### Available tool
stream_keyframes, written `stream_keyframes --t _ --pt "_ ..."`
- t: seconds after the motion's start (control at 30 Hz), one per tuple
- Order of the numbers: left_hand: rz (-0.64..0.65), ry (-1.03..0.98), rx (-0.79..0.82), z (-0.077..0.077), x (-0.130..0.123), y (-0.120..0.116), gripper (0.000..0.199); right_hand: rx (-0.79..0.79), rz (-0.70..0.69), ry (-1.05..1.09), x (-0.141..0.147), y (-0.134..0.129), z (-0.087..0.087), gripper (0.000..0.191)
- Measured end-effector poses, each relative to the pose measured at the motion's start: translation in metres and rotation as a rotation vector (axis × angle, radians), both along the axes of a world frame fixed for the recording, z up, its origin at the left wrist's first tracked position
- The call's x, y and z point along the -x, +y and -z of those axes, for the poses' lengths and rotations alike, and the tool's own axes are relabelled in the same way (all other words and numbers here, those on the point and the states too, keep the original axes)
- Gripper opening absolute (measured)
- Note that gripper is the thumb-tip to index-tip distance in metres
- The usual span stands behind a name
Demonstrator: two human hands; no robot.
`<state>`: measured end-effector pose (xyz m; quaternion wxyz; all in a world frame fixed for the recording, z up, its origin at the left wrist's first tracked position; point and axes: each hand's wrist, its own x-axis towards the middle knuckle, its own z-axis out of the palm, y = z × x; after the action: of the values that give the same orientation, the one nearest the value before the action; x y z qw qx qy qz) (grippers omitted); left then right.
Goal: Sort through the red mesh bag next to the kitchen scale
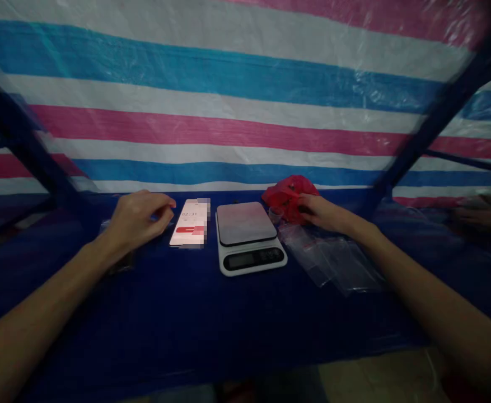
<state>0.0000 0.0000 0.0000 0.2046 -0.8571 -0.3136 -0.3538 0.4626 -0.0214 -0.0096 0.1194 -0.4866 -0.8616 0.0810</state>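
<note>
I see the red bag beside the far right corner of the scale, without clear long axis, touched by the nearer right hand, whose grip I cannot tell, while the left hand, loosely curled, seemingly empty, hovers left of the scale.

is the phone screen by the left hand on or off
On: the phone glows brightly and shows 02:31, just beside the left hand.
</note>
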Motion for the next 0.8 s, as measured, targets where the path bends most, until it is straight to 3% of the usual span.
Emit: stream_keyframes --t 0.1,0.37,0.63,0.8 --pt "-0.005 0.005 -0.006 0.006 0.002 0.001 0.021 -0.066 0.020 -0.019 0.000 0.004 0.005 0.024" --pt "-0.154 -0.129 0.108 -0.002 0.010 -0.003 0.020 -0.198 0.060 -0.058 -0.008 0.009 0.003 0.030" --pt "-0.129 -0.218 0.265 0.000 0.006 -0.003 0.020 -0.305 0.237 -0.040 -0.013 0.002 -0.008 0.021" --pt "-0.087 -0.225 0.385 0.005 -0.001 -0.003 0.021 -0.321 0.296 0.114 -0.007 0.002 -0.002 0.020"
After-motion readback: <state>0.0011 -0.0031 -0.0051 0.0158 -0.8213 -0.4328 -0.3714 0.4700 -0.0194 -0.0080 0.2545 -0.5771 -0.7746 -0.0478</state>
